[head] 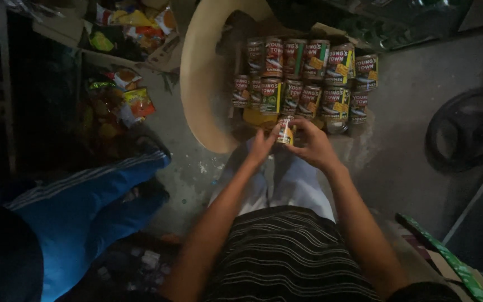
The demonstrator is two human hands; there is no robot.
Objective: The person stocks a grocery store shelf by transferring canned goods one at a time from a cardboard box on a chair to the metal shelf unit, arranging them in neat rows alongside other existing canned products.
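Small tin can with a red, green and yellow label, held upright between both hands just in front of the stacked cans, at the near edge of the pile. Left hand closed on the can's left side, fingers curled up against the label. Right hand wrapped round the right side and top, fingers bent over the rim, thumb side toward the body. Both hands gripping, neither spread open; forearms angled inward from the lower edge of the view. Just beyond, two rows of similar labelled cans standing upright and packed side by side, resting on a brown cardboard flat that seems to lie across a pale beige plastic chair; cannot tell exactly how the cardboard sits on it. One bare metal can top visible at the near right of the stack, close beside the right hand. Below the hands, light trousers and a dark striped shirt. At the left, another person's blue sleeve or leg with white stripes, well apart from the can. Grey, stained concrete floor. Bright snack packets in dim shelving at the upper left, a dark round wheel-like object on the floor at the right, and a green patterned strip at the lower right. Dim room, poorly lit throughout.
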